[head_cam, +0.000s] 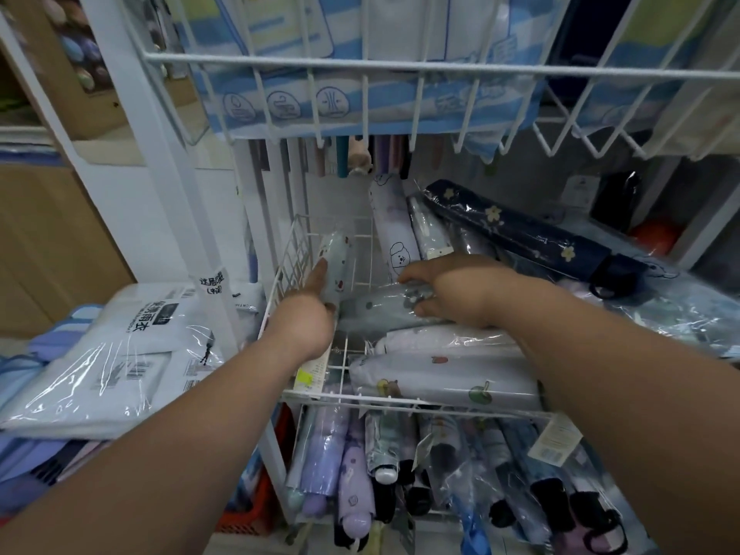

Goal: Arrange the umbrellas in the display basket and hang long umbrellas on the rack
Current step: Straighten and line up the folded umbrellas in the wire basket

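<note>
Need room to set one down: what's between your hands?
Head view: a grey wrapped umbrella gripped by the right hand, next to the pale green umbrella in the left hand.

The white wire basket (294,254) in front of me carries folded umbrellas in clear sleeves. A mint umbrella (338,254) leans against its left wall and a grey dotted umbrella (380,310) lies across the middle. A white fruit-print umbrella (448,378) lies along the front rim, and a navy flowered umbrella (520,234) rests at the back right. Beneath, more folded umbrellas (328,454) are packed side by side, handles toward me.
</note>
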`<state>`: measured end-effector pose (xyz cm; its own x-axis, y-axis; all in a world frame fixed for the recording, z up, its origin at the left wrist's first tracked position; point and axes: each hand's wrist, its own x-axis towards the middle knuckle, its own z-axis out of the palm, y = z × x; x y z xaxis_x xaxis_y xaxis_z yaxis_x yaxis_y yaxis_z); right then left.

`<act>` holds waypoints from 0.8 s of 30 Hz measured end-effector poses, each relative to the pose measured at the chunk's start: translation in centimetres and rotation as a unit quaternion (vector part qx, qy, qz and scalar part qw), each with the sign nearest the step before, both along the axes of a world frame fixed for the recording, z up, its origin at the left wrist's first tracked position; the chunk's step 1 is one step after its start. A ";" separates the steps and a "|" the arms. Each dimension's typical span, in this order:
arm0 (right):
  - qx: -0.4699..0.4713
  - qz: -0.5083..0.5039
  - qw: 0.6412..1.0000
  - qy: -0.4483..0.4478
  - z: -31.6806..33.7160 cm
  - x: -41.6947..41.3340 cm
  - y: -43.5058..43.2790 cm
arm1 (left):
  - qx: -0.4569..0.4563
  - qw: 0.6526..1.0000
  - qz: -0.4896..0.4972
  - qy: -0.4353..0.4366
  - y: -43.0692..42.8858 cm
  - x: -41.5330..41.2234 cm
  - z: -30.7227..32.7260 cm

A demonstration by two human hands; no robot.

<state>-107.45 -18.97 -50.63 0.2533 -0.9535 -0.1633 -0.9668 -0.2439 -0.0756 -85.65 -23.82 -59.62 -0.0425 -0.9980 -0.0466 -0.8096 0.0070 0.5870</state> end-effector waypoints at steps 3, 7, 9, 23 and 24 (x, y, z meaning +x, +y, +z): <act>-0.010 0.004 1.000 0.007 0.2 -0.4 0.0 | 0.019 0.996 -0.010 -0.084 -0.2 -0.4 0.5; 0.000 0.005 1.000 0.018 1.3 -0.7 0.2 | 0.027 0.984 -0.028 -0.172 0.1 -0.2 1.1; 0.003 0.005 1.000 0.019 2.0 -0.8 0.4 | 0.011 0.978 -0.069 -0.197 0.7 0.0 1.4; 0.029 0.018 0.998 0.056 2.1 -0.9 1.0 | -0.048 0.970 -0.081 -0.225 3.1 0.3 2.2; 0.026 0.016 0.998 0.048 2.3 -0.9 1.2 | -0.066 0.973 -0.075 -0.209 3.5 0.4 2.2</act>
